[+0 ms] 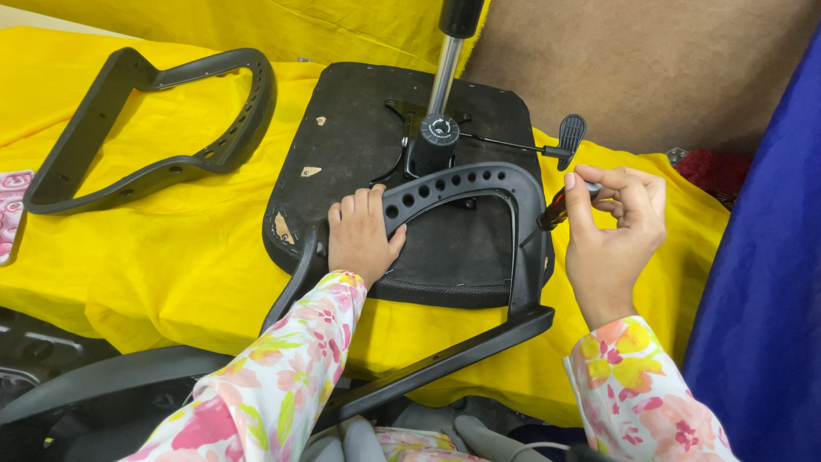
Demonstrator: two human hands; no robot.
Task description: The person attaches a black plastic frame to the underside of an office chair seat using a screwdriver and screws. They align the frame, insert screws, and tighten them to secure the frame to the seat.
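An upturned black chair seat (359,145) lies on a yellow cloth, its metal gas cylinder (445,73) sticking up and a lever with a black paddle (570,137) pointing right. A black plastic armrest frame (479,184) with a row of holes rests across the seat. My left hand (363,235) presses flat on that frame's left side. My right hand (611,235) grips a screwdriver (560,205) with a dark handle, its tip against the frame's right edge.
A second black armrest frame (162,128) lies on the yellow cloth (171,248) at the left. A pink packet (10,210) sits at the far left edge. Blue fabric (761,299) hangs at the right, brown fabric (650,60) behind. Grey chair parts (94,385) lie below.
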